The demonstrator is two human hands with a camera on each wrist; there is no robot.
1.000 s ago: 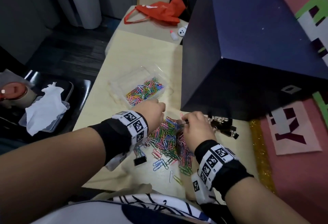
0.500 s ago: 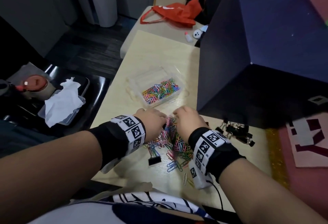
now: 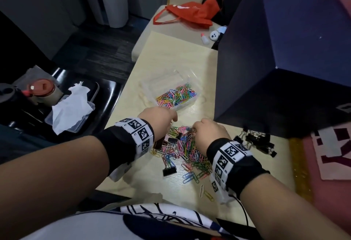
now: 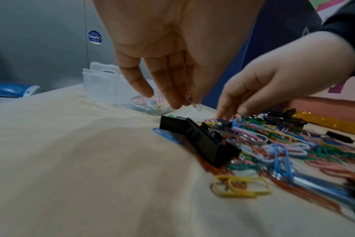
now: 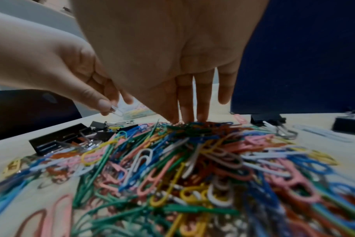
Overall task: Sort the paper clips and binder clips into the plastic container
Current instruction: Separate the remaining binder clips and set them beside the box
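Beige table [image 3: 171,53]: left hand [image 3: 158,119] pinches silver paper clip [image 4: 192,101] (above pile [image 3: 187,149]); right hand [image 3: 209,135] fingers straight, touching pile.

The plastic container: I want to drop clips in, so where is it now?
In the head view the plastic container sits on the table just beyond the left hand, left of the dark blue box, behind the loose clip pile.

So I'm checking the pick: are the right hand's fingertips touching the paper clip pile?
Touching. The right wrist view shows the right hand's fingertips pressed onto the paper clip pile, no gap.
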